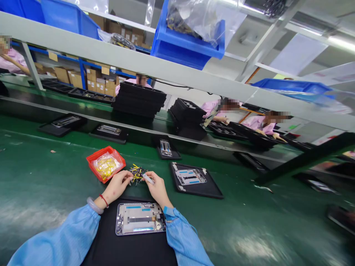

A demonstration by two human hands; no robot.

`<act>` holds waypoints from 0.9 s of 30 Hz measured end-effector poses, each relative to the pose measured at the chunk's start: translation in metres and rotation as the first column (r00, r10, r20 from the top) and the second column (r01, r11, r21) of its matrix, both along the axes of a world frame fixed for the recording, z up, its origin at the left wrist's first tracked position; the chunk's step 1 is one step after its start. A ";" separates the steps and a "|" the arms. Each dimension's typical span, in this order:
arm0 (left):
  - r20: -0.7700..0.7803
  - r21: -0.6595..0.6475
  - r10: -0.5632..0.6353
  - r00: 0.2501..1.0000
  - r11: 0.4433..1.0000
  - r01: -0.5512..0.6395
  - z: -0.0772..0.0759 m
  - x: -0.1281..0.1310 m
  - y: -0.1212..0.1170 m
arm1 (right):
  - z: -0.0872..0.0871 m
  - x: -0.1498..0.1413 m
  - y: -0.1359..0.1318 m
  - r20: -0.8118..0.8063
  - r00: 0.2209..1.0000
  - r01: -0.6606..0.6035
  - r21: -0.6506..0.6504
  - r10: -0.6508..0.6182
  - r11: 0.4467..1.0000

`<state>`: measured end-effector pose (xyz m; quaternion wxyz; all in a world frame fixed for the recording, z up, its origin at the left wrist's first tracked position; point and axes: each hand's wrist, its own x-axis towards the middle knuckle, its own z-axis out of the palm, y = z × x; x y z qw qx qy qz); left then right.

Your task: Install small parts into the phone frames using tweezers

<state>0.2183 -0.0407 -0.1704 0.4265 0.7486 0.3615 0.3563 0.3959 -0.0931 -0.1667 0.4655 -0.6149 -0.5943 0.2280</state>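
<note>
Just right of a red bin on the worktop, bending the left hand to a heap of small yellow-and-black parts, fingertips near each other; cannot tell whether clamped on one. Nearer the body, below both grips, showing a device frame on a black tray, long axis left to right. Clamping a pale strip in the right hand at the heap's right side, tip pointing forward-left, long axis slanting back rightward.
</note>
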 end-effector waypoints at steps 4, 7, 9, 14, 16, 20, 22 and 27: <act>0.023 0.001 0.009 1.000 1.000 -0.009 0.002 0.001 -0.003 | 0.004 -0.004 -0.003 0.031 0.999 -0.029 0.016 0.028 0.999; 0.029 0.007 0.003 1.000 1.000 -0.003 0.004 0.002 -0.005 | 0.008 -0.005 -0.005 0.057 0.995 -0.077 0.027 0.076 0.997; 0.028 0.010 -0.008 1.000 1.000 0.007 0.006 0.002 -0.006 | 0.008 -0.004 -0.005 0.077 0.992 -0.098 0.032 0.096 0.995; 0.021 0.012 -0.016 1.000 1.000 0.016 0.006 0.002 -0.006 | 0.003 0.000 -0.002 0.115 0.989 -0.101 0.016 0.098 0.995; 0.022 0.012 -0.013 1.000 1.000 0.013 0.006 0.002 -0.006 | 0.001 0.000 -0.001 0.124 0.987 -0.106 0.006 0.105 0.994; 0.020 0.019 -0.012 1.000 1.000 0.011 0.006 0.002 -0.006 | 0.005 -0.002 -0.004 0.134 0.986 -0.107 0.019 0.103 0.994; 0.015 0.027 -0.013 1.000 1.000 0.013 0.006 0.002 -0.005 | 0.010 -0.004 -0.006 0.143 0.986 -0.089 0.048 0.082 0.995; 0.001 0.061 -0.020 1.000 0.998 0.020 0.007 0.003 -0.008 | 0.020 -0.012 -0.016 0.290 0.955 -0.095 0.127 0.055 0.987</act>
